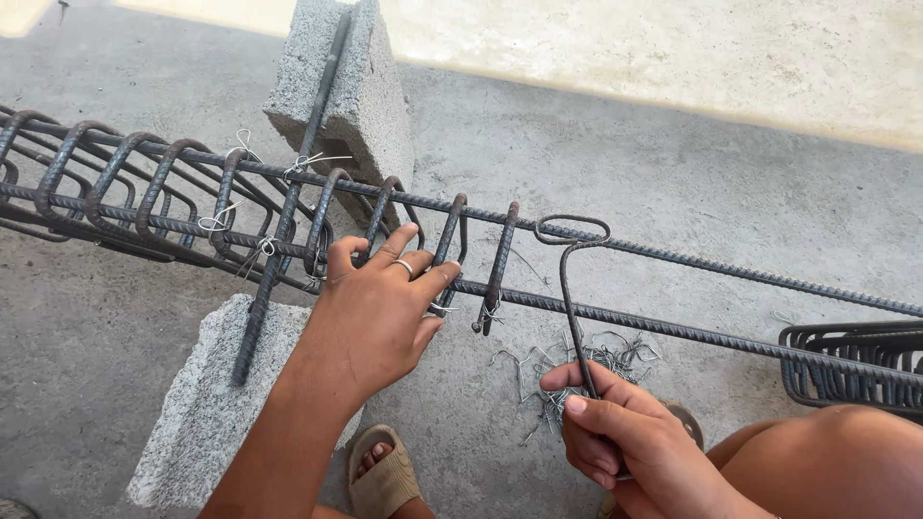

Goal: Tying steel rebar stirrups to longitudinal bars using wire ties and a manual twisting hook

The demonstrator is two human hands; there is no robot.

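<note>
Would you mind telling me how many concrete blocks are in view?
2. One concrete block stands behind the rebar cage, at top centre. The other concrete block sits in front, lower left, beside the left hand's forearm. More may lie outside the frame.
</note>
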